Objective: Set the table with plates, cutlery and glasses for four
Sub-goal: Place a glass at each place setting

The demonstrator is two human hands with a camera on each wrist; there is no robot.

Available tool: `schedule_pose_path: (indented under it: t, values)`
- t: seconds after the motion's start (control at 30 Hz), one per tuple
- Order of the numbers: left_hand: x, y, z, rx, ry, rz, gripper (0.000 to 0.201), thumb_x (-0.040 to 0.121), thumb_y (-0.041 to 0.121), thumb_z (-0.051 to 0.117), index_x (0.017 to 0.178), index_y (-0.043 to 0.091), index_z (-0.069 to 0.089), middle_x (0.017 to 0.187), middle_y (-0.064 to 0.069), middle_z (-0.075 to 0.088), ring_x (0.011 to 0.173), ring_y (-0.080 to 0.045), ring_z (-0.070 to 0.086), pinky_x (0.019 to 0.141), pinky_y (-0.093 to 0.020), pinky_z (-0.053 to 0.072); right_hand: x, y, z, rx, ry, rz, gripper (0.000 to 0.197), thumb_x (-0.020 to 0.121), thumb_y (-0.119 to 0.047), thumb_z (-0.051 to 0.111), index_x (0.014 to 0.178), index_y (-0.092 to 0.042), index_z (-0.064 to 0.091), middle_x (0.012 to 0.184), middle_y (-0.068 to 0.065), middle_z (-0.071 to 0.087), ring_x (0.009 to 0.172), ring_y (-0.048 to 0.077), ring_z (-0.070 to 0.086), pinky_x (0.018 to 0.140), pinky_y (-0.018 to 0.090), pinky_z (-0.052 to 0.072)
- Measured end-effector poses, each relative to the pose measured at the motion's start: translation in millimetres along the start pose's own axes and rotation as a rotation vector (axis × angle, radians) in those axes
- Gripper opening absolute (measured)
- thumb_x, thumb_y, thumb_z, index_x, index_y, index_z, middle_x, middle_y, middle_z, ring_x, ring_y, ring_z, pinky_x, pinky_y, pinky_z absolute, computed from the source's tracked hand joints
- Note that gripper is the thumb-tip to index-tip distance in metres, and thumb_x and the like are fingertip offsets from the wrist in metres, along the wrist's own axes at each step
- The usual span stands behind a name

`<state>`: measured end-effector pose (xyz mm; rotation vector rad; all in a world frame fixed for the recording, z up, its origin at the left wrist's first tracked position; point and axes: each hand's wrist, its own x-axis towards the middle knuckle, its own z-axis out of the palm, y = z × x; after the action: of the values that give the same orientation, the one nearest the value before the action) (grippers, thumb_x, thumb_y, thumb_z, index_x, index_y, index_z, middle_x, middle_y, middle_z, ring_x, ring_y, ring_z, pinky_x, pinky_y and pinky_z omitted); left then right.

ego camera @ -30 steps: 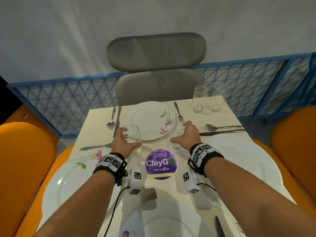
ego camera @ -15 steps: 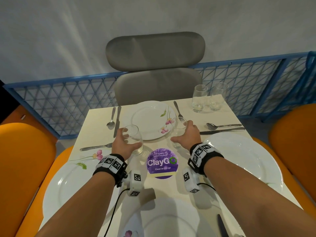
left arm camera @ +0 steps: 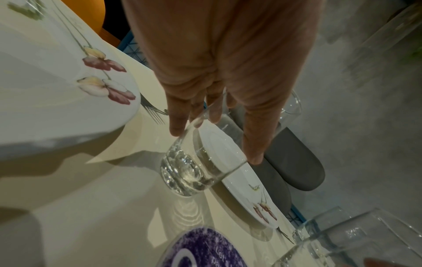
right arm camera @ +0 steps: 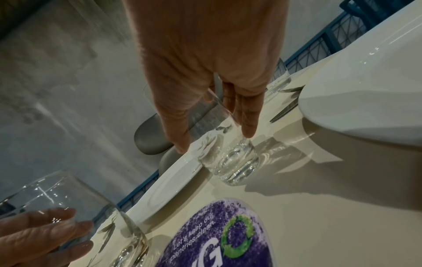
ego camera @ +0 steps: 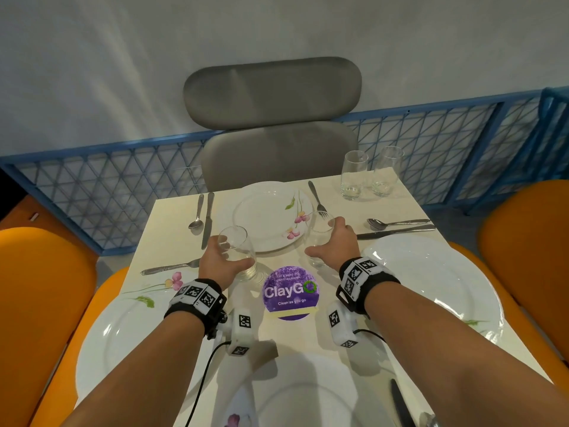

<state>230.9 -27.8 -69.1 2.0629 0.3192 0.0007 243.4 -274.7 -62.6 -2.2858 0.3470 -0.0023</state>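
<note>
Gripping a clear tumbler apiece, both hands reach over the cream bench point(ego camera: 172, 229) toward the far place setting. The left hand point(ego camera: 215, 263) has fingers and thumb curled round the left glass point(ego camera: 238, 254), which leans slightly and sits at about 7 o'clock off the far floral plate point(ego camera: 264, 220); the left wrist view shows its thick base point(left arm camera: 182, 173) low over the bench, though whether it touches cannot be told. The right hand point(ego camera: 334, 245) wraps the right glass point(ego camera: 320, 235) at about 5 o'clock of the same plate, and the right wrist view shows that glass's base point(right arm camera: 233, 162) resting on the bench just beside the plate rim. Between the two wrists lies a round purple ClayGo sticker point(ego camera: 291, 292). At 11 o'clock of the sticker lie a spoon point(ego camera: 197, 212) and knife point(ego camera: 207, 218) side by side, left of the far plate, and a fork point(ego camera: 317, 197) lies on its right. Two more empty glasses point(ego camera: 369, 175) stand together at the 1 o'clock corner. At 3 o'clock sits a large white plate point(ego camera: 437, 282), with a spoon and knife pair point(ego camera: 397, 228) beyond it; at 9 o'clock sits another floral plate point(ego camera: 123, 328) with a fork point(ego camera: 169, 267) beyond it, and a fourth plate point(ego camera: 308, 402) lies at 6 o'clock with a dark-handled knife point(ego camera: 400, 405) on its right. A grey chair point(ego camera: 271, 118) faces the far side, and orange chairs point(ego camera: 40, 297) flank the bench.
</note>
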Motion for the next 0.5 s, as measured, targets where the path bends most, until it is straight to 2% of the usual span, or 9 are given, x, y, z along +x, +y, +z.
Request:
schedule_pose_path:
  t: [0.5]
  values:
    - [-3.5,-2.3,-3.6,0.003,-0.011,-0.013,0.084,0.064,0.021,0.088,0.133,0.014,0.041,0.128,-0.007,0.055,0.117,-0.025,0.054,0.091,-0.034,0.044,-0.1,-3.2,5.0,-0.024,0.003,0.019,0.081,0.063,-0.029,0.085,0.127,-0.011,0.039,0.123,0.013,0.048,0.11,0.028,0.051,0.086,0.034,0.046]
